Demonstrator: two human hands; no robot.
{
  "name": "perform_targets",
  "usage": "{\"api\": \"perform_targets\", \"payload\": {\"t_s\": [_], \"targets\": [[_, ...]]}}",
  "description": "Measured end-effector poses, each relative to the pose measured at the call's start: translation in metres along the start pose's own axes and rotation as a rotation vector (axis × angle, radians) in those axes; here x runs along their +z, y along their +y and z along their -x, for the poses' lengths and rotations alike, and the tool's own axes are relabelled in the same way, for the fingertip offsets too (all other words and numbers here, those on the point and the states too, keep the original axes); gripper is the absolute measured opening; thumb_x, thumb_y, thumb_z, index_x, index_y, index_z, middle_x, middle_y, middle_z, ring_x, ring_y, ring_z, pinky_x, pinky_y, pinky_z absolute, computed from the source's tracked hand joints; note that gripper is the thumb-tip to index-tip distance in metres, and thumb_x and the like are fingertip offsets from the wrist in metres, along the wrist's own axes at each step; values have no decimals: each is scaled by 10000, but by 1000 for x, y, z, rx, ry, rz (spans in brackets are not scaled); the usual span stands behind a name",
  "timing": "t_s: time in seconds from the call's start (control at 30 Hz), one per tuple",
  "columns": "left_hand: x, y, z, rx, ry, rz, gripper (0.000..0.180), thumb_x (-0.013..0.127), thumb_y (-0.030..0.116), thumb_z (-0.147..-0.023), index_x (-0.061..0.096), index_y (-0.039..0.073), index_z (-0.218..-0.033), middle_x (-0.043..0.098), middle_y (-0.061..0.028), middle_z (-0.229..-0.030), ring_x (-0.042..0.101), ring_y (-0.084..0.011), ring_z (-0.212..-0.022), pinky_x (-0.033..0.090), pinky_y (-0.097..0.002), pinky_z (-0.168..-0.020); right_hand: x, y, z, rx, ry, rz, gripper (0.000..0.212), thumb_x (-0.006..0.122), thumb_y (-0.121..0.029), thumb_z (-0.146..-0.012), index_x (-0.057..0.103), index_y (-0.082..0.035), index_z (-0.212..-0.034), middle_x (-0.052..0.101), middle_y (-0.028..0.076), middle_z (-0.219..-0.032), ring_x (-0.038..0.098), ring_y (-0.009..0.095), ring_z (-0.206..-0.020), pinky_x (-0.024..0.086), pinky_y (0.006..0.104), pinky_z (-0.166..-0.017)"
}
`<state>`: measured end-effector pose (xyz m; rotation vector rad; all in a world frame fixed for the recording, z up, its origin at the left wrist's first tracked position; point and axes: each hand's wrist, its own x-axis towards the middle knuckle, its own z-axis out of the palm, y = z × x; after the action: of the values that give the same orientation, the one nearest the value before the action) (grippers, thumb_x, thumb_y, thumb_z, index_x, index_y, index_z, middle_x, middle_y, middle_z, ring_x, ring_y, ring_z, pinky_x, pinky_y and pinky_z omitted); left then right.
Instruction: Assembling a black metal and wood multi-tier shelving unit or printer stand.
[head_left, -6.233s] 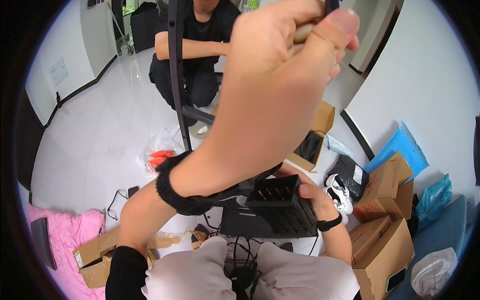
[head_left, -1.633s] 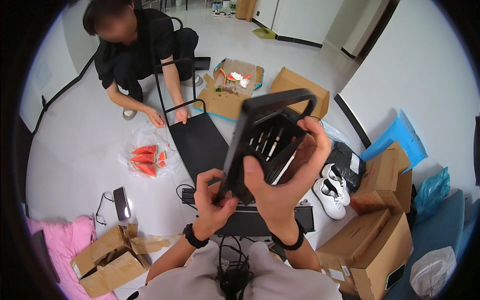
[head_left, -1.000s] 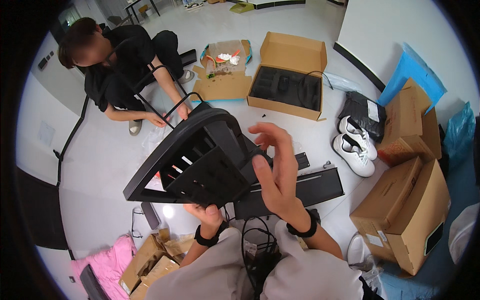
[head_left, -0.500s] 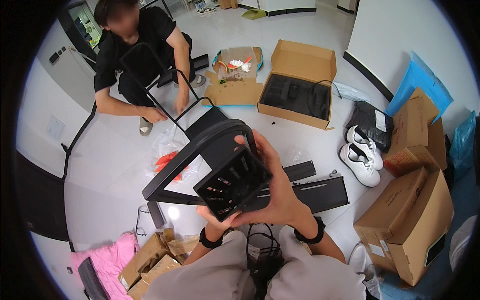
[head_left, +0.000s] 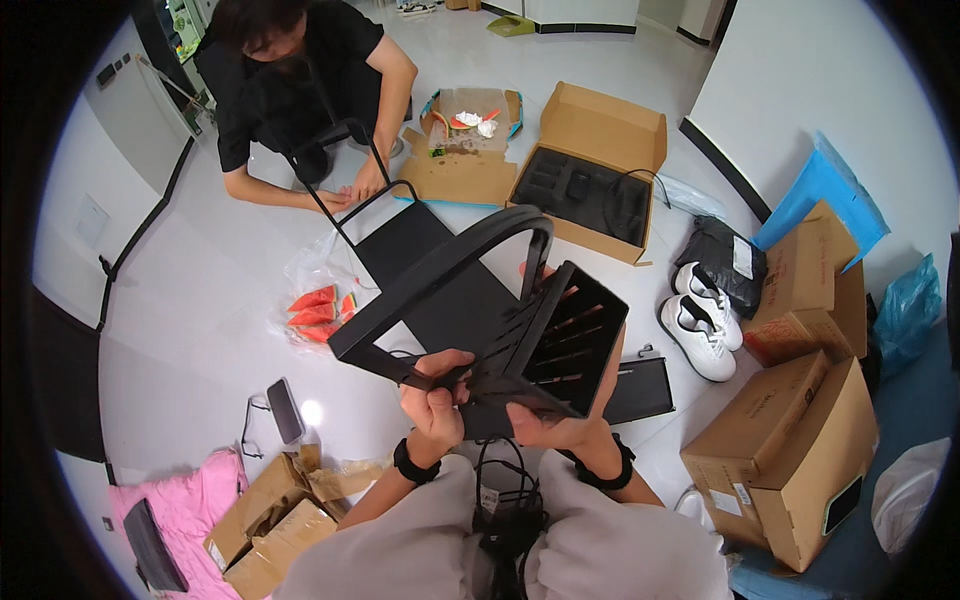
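A black slotted basket [head_left: 582, 340] is tilted above my lap, its open side facing up and right. My right hand [head_left: 560, 428] is wrapped round its right side and lower edge, with most fingers hidden behind it. My left hand [head_left: 435, 400] is closed where a curved black frame [head_left: 445, 270] meets the basket's left end. Whether the frame and basket are fastened together, I cannot tell. Beyond them stands a black rack [head_left: 470, 300] with flat panels and thin tube rails. A crouching person in black [head_left: 300, 100] has both hands close together by its far rails.
Red watermelon slices [head_left: 318, 312] lie in clear plastic at left. An open carton [head_left: 657, 150] with black foam stands ahead, white shoes [head_left: 700, 335] and cartons [head_left: 770, 470] at right. Glasses [head_left: 252, 425] and a dark slim case [head_left: 285, 410] lie near another carton [head_left: 275, 550].
The basket and curved frame have turned and shifted right. My left hand has come from beneath the basket to its left end. The other person has leaned forward, hands now closer together.
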<state>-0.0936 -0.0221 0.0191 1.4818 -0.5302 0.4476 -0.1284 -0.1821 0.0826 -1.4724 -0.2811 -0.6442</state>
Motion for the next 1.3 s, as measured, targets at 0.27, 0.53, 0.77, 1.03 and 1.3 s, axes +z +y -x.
{"api": "perform_targets", "payload": {"t_s": [0.27, 0.53, 0.77, 1.03, 1.3], "targets": [[19, 0, -30, -98, -205, 210, 602, 406, 574, -986, 399, 7, -1189, 530, -61, -780, 403, -62, -510, 269, -217, -455, -29, 13, -27, -127, 60, -77, 945, 793, -157, -649, 261, 33, -1407, 434, 210, -1362, 486, 266, -1237, 404, 356, -1023], [11, -2, -6, -135, -176, 315, 513, 534, 420, -984, 402, -4, -1241, 541, -86, -863, 475, -116, -654, 374, -246, -582, -139, 90, -1, 171, 291, 582, 866, 835, -135, -697, 345, 22, -1394, 531, 159, -1228, 551, 243, -1112, 484, 375, -927], [-88, -25, 20, -118, 214, -248, 440, 486, 226, -983, 385, -36, -1322, 598, -159, -1110, 601, -239, -988, 400, -365, -1004, -217, 212, 13, 238, -38, 1204, 779, 838, -261, -624, 454, 36, -1233, 589, 250, -1090, 564, 422, -1012, 465, 477, -892], [-311, -181, -17, -359, 640, -68, 394, 471, 272, -1018, 481, 11, -1313, 535, -150, -1304, 526, -245, -1195, 408, -380, -1061, -232, 285, -33, 490, -359, 1325, 808, 847, -314, -619, 454, 1, -1250, 588, 238, -1170, 573, 417, -1072, 496, 509, -887], [-76, 4, -207, -228, -241, -126, 241, 398, 115, -944, 475, 15, -1149, 600, -80, -882, 564, -156, -853, 426, -271, -836, -213, 308, -143, 772, -888, 1367, 970, 860, -355, -553, 388, 104, -1266, 502, 336, -1282, 547, 455, -1171, 489, 425, -977]]}}
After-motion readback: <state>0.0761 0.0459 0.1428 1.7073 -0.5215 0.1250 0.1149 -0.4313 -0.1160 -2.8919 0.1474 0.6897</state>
